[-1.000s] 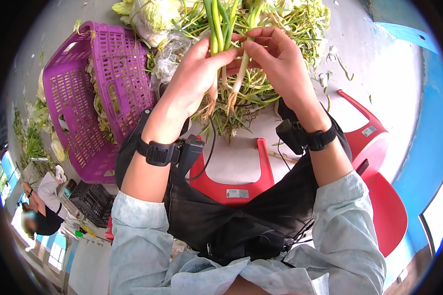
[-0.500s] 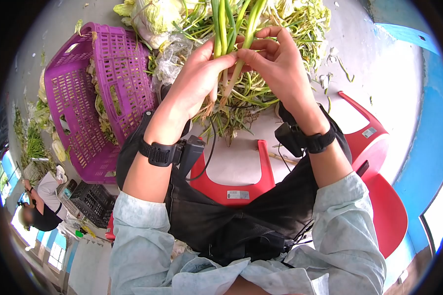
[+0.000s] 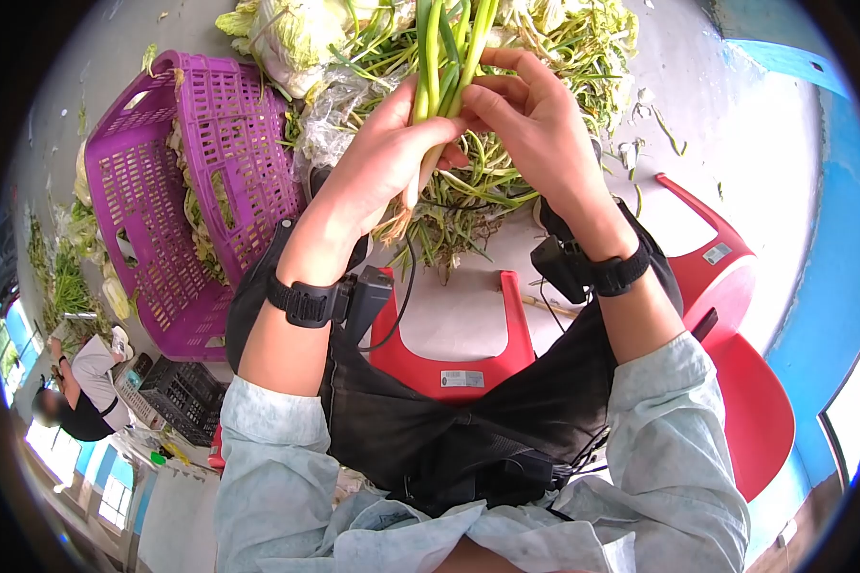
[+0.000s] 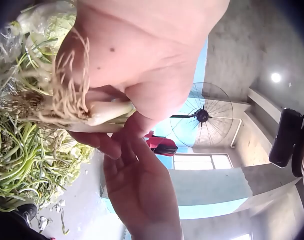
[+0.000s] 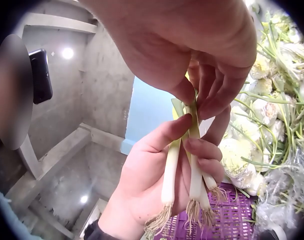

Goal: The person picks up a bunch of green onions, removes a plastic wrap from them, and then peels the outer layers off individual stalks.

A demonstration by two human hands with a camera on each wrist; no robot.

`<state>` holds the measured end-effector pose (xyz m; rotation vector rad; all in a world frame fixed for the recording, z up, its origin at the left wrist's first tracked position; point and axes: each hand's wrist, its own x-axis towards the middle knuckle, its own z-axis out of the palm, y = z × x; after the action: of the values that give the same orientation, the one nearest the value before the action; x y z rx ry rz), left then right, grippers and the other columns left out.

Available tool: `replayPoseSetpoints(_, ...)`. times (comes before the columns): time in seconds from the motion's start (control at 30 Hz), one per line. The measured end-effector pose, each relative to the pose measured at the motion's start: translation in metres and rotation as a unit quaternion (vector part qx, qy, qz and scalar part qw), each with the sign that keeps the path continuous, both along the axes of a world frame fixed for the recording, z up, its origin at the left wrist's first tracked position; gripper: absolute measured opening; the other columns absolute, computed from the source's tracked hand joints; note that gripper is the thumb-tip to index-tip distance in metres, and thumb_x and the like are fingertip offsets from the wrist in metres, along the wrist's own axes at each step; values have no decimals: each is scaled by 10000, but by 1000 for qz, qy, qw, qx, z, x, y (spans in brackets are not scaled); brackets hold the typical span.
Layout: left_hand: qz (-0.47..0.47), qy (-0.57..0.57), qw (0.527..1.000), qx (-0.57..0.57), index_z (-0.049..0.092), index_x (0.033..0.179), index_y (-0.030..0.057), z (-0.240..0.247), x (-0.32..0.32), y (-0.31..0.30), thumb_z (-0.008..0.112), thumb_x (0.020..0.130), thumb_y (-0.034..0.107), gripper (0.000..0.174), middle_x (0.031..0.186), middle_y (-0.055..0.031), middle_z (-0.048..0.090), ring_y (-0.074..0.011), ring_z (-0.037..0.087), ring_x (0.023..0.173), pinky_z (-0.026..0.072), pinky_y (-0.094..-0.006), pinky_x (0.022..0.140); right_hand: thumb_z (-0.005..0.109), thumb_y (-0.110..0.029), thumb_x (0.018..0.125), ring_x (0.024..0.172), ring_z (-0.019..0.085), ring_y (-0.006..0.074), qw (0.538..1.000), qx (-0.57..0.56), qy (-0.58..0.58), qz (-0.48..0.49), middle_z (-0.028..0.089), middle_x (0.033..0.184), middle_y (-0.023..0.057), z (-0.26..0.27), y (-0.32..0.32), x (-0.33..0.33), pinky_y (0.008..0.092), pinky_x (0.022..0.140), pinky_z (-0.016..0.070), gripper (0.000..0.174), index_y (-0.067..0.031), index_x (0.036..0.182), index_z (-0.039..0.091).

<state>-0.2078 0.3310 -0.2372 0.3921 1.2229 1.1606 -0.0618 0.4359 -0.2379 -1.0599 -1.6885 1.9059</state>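
My left hand (image 3: 379,153) grips several green onions (image 3: 433,72) near their white lower stalks, green tops pointing up and away. In the right wrist view the white stalks (image 5: 195,175) and stringy roots (image 5: 193,212) hang below the left hand's fingers (image 5: 204,152). My right hand (image 3: 543,124) touches the left and pinches a stalk of the bunch between thumb and fingers. The left wrist view shows roots (image 4: 69,95) beside the left palm, with the right hand (image 4: 142,195) below; the fingertips there are partly hidden.
Behind the hands lies a heap of loose greens (image 3: 592,72) with cabbage heads (image 3: 291,43) and clear plastic (image 3: 330,124). A purple basket (image 3: 153,210) leans at the left. Red stools (image 3: 459,368) stand close by; another person (image 3: 81,392) is at the far left.
The right hand's stalk, held apart a second ago, has come left against the bunch in the left hand. The right hand has shifted slightly, and the roots now hang closer together.
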Motion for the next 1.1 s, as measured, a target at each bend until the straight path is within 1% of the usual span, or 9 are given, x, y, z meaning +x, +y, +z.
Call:
replayPoseSetpoints(0.03, -9, 6, 1000, -4, 484, 1444, 55, 0, -1, 0, 546, 983, 34, 466, 1178, -75, 672, -121, 675, 888, 530, -255, 702, 665, -100, 983, 902, 716, 168, 1000, -2, 2, -1, 732, 1048, 157, 0, 0, 0, 274, 801, 587, 350, 59, 1276, 558)
replayPoseSetpoints(0.13, 19, -8, 1000, 14, 519, 1407, 53, 9, 3, 2, 592, 999, 88, 416, 1133, -46, 675, -84, 638, 868, 485, -223, 656, 660, -95, 979, 893, 704, 157, 1000, 1, -4, -10, 734, 1028, 129, -2, 2, 1, 272, 793, 579, 299, 54, 1231, 597)
replayPoseSetpoints(0.33, -3, 33, 999, -11, 611, 1279, 60, 2, 1, 2, 657, 1023, 247, 320, 958, 15, 635, -52, 565, 762, 467, -220, 645, 681, -109, 956, 882, 683, 141, 996, 81, -40, -6, 730, 995, 89, -5, 5, 3, 282, 796, 561, 239, 34, 1145, 656)
replayPoseSetpoints(0.53, -2, 22, 1000, 14, 634, 1225, 57, -9, 0, 0, 668, 1021, 299, 318, 923, 25, 628, -52, 580, 774, 480, -222, 660, 703, -129, 946, 866, 684, 135, 994, 93, -59, 24, 730, 981, 80, -3, 4, 3, 283, 802, 560, 252, 29, 1138, 665)
replayPoseSetpoints(0.63, -13, 30, 999, 4, 603, 1282, 52, -9, 1, 1, 633, 1041, 265, 323, 884, -2, 615, -92, 573, 778, 459, -243, 691, 708, -127, 941, 848, 685, 129, 996, 75, -33, 16, 732, 954, 71, -6, 4, 3, 281, 800, 559, 245, 31, 1125, 672)
replayPoseSetpoints(0.83, -23, 30, 999, 9, 621, 1266, 34, -5, 2, 1, 621, 1040, 196, 278, 956, -14, 681, -96, 667, 842, 538, -234, 736, 689, -136, 952, 823, 702, 127, 995, 73, -64, 13, 746, 908, 68, 6, 7, 4, 276, 777, 563, 209, 20, 1089, 706)
replayPoseSetpoints(0.93, -17, 24, 1000, 2, 621, 1275, 40, 1, 6, 1, 637, 1029, 204, 296, 926, -13, 664, -79, 626, 777, 504, -212, 683, 683, -146, 958, 823, 707, 127, 994, 88, -63, 15, 751, 905, 70, -1, 7, 4, 275, 757, 561, 208, 8, 1092, 718)
replayPoseSetpoints(1.03, -51, 32, 998, -23, 661, 1190, 53, -4, -1, -1, 671, 1008, 237, 260, 790, 27, 607, -41, 530, 646, 421, -203, 575, 682, -145, 957, 815, 695, 116, 989, 102, -99, 27, 747, 900, 59, 6, 8, 4, 271, 741, 554, 209, 4, 1098, 720)
replayPoseSetpoints(1.1, -53, 41, 997, -45, 675, 1088, 73, -2, -2, 0, 694, 990, 255, 208, 703, 60, 540, -23, 455, 582, 356, -208, 525, 680, -148, 958, 799, 678, 97, 992, 107, -64, 3, 740, 889, 44, -1, 10, 6, 258, 721, 542, 206, 0, 1095, 721)
